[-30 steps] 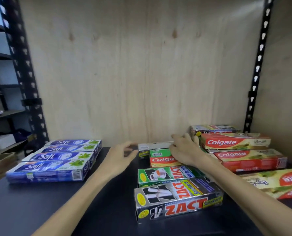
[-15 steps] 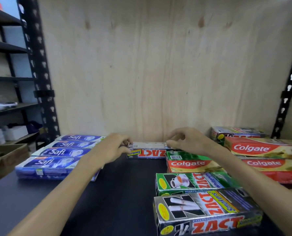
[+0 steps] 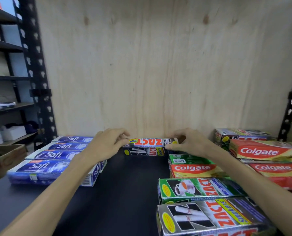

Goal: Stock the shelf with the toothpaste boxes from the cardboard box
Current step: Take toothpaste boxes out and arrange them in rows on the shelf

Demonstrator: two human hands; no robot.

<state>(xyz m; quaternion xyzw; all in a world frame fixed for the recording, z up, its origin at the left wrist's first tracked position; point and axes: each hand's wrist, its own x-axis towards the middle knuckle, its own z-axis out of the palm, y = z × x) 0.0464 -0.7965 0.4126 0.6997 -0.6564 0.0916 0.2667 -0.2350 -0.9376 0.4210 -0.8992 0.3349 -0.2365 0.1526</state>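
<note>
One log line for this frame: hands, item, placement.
left hand: grips end | right hand: grips end | item: silver Zact Smokers toothpaste box | placement: on another Zact box at shelf back

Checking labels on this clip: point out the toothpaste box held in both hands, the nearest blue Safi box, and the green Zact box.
held toothpaste box point(image 3: 150, 142), head view, red lettering.
nearest Safi box point(image 3: 44, 167), head view, top face.
green Zact box point(image 3: 198, 186), head view, top face.
</note>
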